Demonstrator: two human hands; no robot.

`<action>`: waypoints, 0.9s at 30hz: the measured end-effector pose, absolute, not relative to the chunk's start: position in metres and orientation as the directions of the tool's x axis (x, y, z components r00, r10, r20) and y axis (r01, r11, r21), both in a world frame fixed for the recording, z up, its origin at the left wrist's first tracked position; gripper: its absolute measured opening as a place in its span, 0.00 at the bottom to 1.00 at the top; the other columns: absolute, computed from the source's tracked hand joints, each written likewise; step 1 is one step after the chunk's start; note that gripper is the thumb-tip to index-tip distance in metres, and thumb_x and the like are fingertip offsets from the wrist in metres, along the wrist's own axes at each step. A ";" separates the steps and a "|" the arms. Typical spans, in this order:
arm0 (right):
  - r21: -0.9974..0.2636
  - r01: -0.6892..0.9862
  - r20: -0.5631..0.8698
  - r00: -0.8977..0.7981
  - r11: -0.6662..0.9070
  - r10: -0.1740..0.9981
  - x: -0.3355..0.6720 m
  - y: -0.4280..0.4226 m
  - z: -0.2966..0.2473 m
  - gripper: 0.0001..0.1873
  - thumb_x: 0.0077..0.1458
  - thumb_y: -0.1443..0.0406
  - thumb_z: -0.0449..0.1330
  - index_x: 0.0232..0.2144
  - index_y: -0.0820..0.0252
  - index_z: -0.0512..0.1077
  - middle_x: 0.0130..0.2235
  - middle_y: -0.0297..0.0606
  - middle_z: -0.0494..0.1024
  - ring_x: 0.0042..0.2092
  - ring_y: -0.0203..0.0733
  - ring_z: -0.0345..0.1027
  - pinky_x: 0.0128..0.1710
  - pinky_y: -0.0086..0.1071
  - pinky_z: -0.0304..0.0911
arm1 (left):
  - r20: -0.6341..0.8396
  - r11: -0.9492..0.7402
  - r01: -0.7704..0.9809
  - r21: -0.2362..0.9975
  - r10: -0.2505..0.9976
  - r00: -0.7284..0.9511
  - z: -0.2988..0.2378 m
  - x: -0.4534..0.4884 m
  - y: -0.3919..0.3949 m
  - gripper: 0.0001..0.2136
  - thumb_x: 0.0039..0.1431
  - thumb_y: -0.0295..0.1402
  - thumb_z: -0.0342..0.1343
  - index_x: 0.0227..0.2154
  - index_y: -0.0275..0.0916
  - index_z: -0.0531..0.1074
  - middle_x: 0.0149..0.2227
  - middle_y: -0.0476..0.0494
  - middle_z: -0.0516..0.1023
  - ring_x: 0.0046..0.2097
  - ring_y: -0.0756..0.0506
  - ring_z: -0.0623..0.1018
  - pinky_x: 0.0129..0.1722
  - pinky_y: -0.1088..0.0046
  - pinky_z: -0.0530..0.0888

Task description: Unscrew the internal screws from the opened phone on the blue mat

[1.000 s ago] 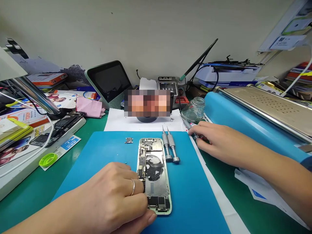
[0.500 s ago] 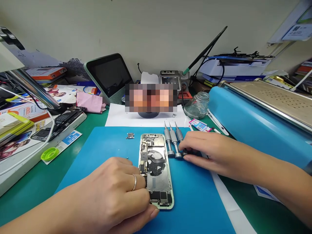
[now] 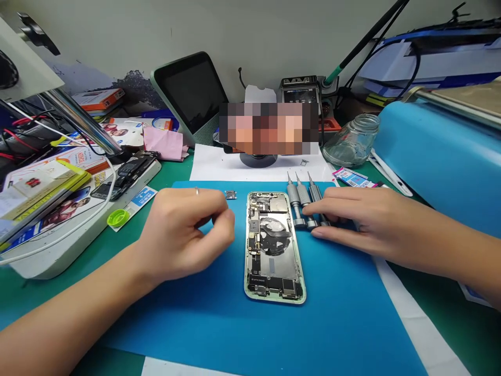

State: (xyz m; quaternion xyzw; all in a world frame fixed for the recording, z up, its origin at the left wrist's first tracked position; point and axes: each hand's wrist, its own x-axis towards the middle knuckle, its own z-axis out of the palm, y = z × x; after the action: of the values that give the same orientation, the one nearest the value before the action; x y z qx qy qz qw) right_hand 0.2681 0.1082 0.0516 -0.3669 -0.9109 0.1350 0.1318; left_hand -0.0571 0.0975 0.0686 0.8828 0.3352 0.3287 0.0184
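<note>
An opened phone [image 3: 270,248] lies on the blue mat [image 3: 219,318], its circuit board and inner parts showing. My left hand [image 3: 188,230] hovers left of the phone, fingers curled in and thumb against the index finger; whatever it may hold is hidden. Three grey precision screwdrivers [image 3: 299,196] lie side by side to the phone's right, tips pointing away. My right hand [image 3: 352,214] rests over them, thumb and fingers around the handle of the rightmost screwdriver [image 3: 314,192]. Beyond my left hand sits a small metal phone part [image 3: 230,195].
A glass jar [image 3: 354,138] stands behind the screwdrivers, beside a blue machine [image 3: 434,156]. At the back are a screen device [image 3: 188,89] and a soldering station [image 3: 301,94]. Another opened phone [image 3: 127,175] and a green cap [image 3: 118,217] lie left.
My left hand has lifted off the phone and moved up and away, uncovering its lower left side. My right hand stays at the screwdrivers, fingers slightly shifted. The view has tilted down and left.
</note>
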 end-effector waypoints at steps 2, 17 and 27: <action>-0.345 0.636 0.133 -0.695 0.690 0.707 0.268 0.108 0.052 0.19 0.71 0.52 0.57 0.51 0.54 0.82 0.43 0.43 0.85 0.40 0.52 0.80 0.37 0.41 0.70 | 0.564 -0.772 0.580 0.261 0.609 0.557 0.068 -0.060 0.102 0.15 0.62 0.21 0.50 0.20 0.41 0.61 0.19 0.58 0.57 0.21 0.54 0.55 0.22 0.74 0.56; -0.396 0.787 -0.163 -0.568 0.473 0.807 0.264 0.102 0.071 0.33 0.68 0.52 0.56 0.70 0.55 0.66 0.32 0.37 0.80 0.27 0.44 0.71 0.27 0.35 0.61 | 0.397 -0.890 0.359 0.282 0.449 0.800 0.057 -0.065 0.115 0.16 0.66 0.21 0.52 0.25 0.43 0.56 0.24 0.57 0.50 0.25 0.51 0.52 0.26 0.67 0.54; -0.476 0.733 -0.134 -0.606 0.485 0.784 0.266 0.107 0.067 0.27 0.64 0.63 0.55 0.65 0.55 0.68 0.31 0.34 0.80 0.28 0.43 0.72 0.28 0.34 0.60 | 0.383 -0.881 0.379 0.283 0.466 0.798 0.059 -0.066 0.119 0.16 0.65 0.22 0.53 0.24 0.42 0.57 0.22 0.57 0.51 0.23 0.53 0.54 0.25 0.70 0.54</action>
State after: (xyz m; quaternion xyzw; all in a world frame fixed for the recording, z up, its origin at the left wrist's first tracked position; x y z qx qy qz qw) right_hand 0.2662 0.1070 0.0671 -0.4410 -0.8603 0.2508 0.0505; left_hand -0.0660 0.1190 0.0586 0.9432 0.2238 0.2258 0.0964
